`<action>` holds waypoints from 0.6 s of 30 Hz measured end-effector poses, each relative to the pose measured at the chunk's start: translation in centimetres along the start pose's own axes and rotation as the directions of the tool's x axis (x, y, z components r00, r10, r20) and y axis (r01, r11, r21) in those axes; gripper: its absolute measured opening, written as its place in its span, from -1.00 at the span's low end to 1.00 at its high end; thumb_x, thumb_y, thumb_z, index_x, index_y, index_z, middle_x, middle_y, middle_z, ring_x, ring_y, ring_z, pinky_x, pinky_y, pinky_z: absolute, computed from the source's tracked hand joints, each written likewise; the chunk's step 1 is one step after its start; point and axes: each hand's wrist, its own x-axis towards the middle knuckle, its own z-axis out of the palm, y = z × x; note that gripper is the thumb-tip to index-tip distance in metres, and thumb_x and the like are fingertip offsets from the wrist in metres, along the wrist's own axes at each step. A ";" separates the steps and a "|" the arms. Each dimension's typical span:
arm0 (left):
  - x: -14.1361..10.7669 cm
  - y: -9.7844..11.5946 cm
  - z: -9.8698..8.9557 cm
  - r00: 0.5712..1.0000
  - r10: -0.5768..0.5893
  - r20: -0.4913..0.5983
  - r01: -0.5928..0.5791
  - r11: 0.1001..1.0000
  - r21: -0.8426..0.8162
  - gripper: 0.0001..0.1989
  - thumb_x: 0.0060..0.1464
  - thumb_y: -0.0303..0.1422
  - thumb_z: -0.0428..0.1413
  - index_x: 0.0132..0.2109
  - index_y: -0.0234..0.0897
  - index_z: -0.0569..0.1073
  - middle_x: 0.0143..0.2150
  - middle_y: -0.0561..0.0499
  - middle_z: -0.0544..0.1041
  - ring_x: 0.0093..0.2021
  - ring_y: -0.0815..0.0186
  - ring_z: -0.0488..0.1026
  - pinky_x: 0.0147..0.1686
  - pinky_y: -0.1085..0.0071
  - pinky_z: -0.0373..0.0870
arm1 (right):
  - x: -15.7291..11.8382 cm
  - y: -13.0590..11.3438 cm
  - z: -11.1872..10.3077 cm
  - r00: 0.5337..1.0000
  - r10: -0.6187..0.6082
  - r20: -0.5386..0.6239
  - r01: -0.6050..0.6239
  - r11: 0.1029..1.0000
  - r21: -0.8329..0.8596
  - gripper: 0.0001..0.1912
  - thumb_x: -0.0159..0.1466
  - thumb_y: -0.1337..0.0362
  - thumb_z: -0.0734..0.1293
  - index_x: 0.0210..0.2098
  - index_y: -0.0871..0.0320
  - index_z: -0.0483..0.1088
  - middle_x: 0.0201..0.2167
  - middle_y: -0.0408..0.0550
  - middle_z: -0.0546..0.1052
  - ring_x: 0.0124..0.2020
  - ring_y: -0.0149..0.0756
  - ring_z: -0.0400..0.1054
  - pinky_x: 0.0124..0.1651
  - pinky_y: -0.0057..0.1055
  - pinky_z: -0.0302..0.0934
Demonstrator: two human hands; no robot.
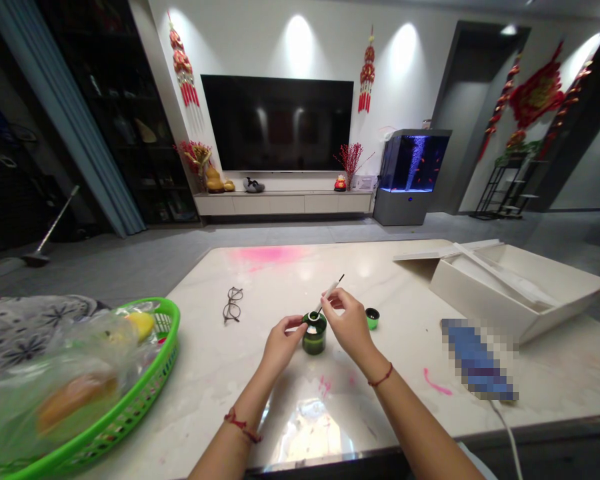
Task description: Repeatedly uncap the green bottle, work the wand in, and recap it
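A small dark green glass bottle [314,340] stands upright on the table, its round mouth uncovered. The fingers of my left hand [283,341] close on the bottle's left shoulder. In my right hand [349,320], thumb and fingers pinch a slim white pen-like stick [332,291], held tilted. A thin black rod sticks out of its upper end, and its dark lower tip is at the bottle's mouth; I cannot tell whether it is inside. Just right of my right hand lies a green cap [373,319] with a dark inside, facing up.
Eyeglasses [233,305] lie on the left of the white table [200,373]. A green basket [173,333] with bagged food fills the near left. An open white box [485,300] and a blurred-out blue device [477,360] with a white cable [510,440] are on the right.
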 end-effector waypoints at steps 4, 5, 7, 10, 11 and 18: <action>0.0 -0.1 -0.1 1.000 0.004 -0.007 -0.004 1.000 0.007 -0.75 -0.22 -0.32 0.18 -0.31 -0.34 0.49 -0.26 -0.12 0.56 -0.24 0.23 0.49 -0.18 0.34 0.37 | -0.3 0.6 0.4 0.999 -0.020 0.046 0.024 0.996 -0.082 -0.87 0.16 0.27 0.21 -0.42 0.15 0.37 -0.45 -0.10 0.47 -0.42 -0.37 0.35 -0.28 -0.42 0.24; 0.1 -0.2 -0.1 1.000 0.006 -0.008 -0.006 1.000 0.007 -0.75 -0.22 -0.32 0.18 -0.32 -0.34 0.49 -0.26 -0.12 0.56 -0.24 0.23 0.49 -0.18 0.34 0.37 | -0.4 0.7 0.5 0.998 -0.029 0.057 0.035 0.994 -0.101 -0.87 0.16 0.27 0.21 -0.42 0.15 0.37 -0.45 -0.11 0.46 -0.42 -0.37 0.35 -0.28 -0.42 0.24; 0.1 -0.3 -0.1 1.000 0.004 -0.009 -0.004 1.000 0.003 -0.75 -0.23 -0.31 0.18 -0.32 -0.33 0.49 -0.26 -0.10 0.56 -0.25 0.24 0.49 -0.18 0.35 0.37 | -0.5 1.0 0.5 0.996 -0.041 0.079 0.051 0.991 -0.127 -0.86 0.16 0.27 0.21 -0.43 0.15 0.37 -0.45 -0.10 0.46 -0.43 -0.37 0.35 -0.29 -0.43 0.24; 0.1 -0.4 -0.1 1.000 0.003 -0.006 -0.003 1.000 -0.001 -0.75 -0.23 -0.31 0.19 -0.33 -0.33 0.49 -0.27 -0.09 0.56 -0.24 0.24 0.49 -0.18 0.35 0.37 | -0.6 1.2 0.5 0.994 -0.040 0.104 0.055 0.988 -0.143 -0.86 0.16 0.27 0.21 -0.43 0.15 0.38 -0.46 -0.10 0.46 -0.43 -0.37 0.36 -0.30 -0.44 0.24; 0.1 -0.4 -0.1 1.000 0.006 -0.006 -0.006 1.000 -0.001 -0.75 -0.23 -0.30 0.18 -0.33 -0.33 0.49 -0.27 -0.09 0.56 -0.24 0.24 0.49 -0.18 0.35 0.37 | -0.6 1.3 0.5 0.993 -0.036 0.109 0.052 0.988 -0.146 -0.86 0.16 0.27 0.21 -0.44 0.15 0.38 -0.46 -0.10 0.46 -0.43 -0.37 0.36 -0.30 -0.44 0.23; 0.2 -0.5 0.0 1.000 0.029 -0.006 -0.029 1.000 0.010 -0.76 -0.22 -0.31 0.17 -0.32 -0.33 0.49 -0.26 -0.10 0.56 -0.24 0.24 0.49 -0.18 0.34 0.37 | -0.7 1.5 0.4 0.988 -0.003 0.157 0.031 0.984 -0.176 -0.86 0.18 0.28 0.21 -0.43 0.15 0.39 -0.42 -0.09 0.48 -0.43 -0.38 0.36 -0.30 -0.45 0.23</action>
